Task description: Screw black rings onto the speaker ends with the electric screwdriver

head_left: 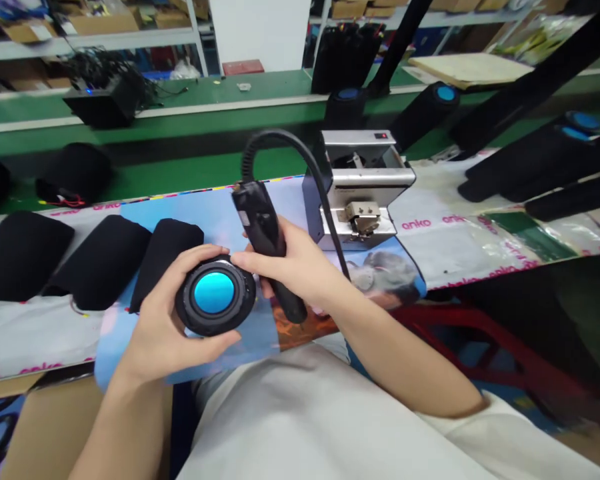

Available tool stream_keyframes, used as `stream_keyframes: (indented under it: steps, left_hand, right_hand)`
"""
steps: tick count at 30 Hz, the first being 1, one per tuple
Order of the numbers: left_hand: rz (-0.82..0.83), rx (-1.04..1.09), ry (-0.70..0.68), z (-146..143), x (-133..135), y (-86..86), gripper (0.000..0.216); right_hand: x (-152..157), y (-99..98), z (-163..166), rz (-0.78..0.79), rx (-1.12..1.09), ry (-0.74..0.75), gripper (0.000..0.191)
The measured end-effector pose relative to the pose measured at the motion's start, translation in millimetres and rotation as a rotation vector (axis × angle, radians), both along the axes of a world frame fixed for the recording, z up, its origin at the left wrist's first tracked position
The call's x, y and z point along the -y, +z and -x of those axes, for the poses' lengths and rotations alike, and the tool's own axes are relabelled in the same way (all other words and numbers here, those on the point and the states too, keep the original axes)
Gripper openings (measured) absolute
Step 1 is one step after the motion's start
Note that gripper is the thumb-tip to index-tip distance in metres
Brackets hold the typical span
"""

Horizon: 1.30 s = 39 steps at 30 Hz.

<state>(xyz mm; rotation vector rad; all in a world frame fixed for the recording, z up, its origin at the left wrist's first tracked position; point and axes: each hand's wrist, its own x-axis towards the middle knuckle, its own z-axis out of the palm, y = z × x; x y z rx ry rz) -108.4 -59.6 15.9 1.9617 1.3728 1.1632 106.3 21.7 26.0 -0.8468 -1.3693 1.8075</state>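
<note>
Black and blue, a round speaker (pixel 215 295) was held at eleven o'clock from the person (pixel 300 420), fingers of the left hand (pixel 163 327) curled around it; those of the right hand (pixel 305 261) gripped a corded tool (pixel 263 223) beside it. We saw a metal machine (pixel 370 180) at one o'clock.

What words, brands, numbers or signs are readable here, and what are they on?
"anko", in pink, repeated on the white bench sheet; first letter possibly "o", some copies blurred.
Too small to read: any print on the pale label of the black corded tool and the red switch of the metal-cased machine.
</note>
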Motion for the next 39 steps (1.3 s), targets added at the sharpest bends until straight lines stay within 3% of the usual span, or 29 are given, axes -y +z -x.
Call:
stream_keyframes:
  steps: [2,6,11,15,20,23,26,29,31,34,36,39]
  left_hand:
    - [-0.009,-0.039,-0.008,5.3,-3.6,2.0,0.083]
    - [0.051,-0.126,-0.032,13.8,-6.5,6.9,0.091]
    - [0.014,-0.177,-0.055,17.5,-10.5,11.6,0.084]
    - [-0.019,-0.167,-0.073,19.6,-16.0,8.9,0.082]
    - [-0.100,0.037,-0.052,13.7,-10.5,-5.3,0.111]
    - [-0.134,0.167,0.037,-0.8,3.7,-15.8,0.108]
    - [-0.132,0.206,0.165,-20.4,16.4,-25.5,0.104]
    - [-0.143,0.209,0.280,-36.1,20.1,-31.0,0.117]
    - [-0.131,0.209,0.335,-41.4,19.0,-30.9,0.122]
    - [-0.075,0.226,0.382,-43.0,16.5,-26.2,0.102]
    - [-0.051,0.249,0.392,-43.1,15.1,-22.5,0.089]
    - [-0.025,0.313,0.329,-46.3,10.5,-19.2,0.085]
  right_hand:
    - [-5.8,7.0,-7.9,-0.059,0.036,-0.046,0.050]
    - [-4.4,12.6,-40.9,-0.162,0.197,-0.281,0.049]
    - [13.3,-9.9,-65.3,-0.250,0.833,-0.132,0.044]
    - [20.7,-28.4,-42.5,-0.285,0.952,-0.088,0.053]
    - [19.9,-32.0,-11.8,-0.290,1.118,-0.034,0.063]
    - [19.4,-33.7,-22.9,-0.328,1.101,0.012,0.054]
    - [18.3,-38.2,-44.9,-0.347,1.019,0.062,0.071]
    - [19.7,-46.3,-55.1,-0.332,0.996,0.005,0.082]
    - [23.2,-53.4,-53.9,-0.327,0.993,-0.069,0.068]
    - [27.4,-57.7,-52.2,-0.336,0.962,-0.142,0.052]
    - [27.4,-49.5,-56.2,-0.340,0.934,-0.175,0.053]
    - [24.7,-17.5,-65.1,-0.362,0.838,-0.297,0.069]
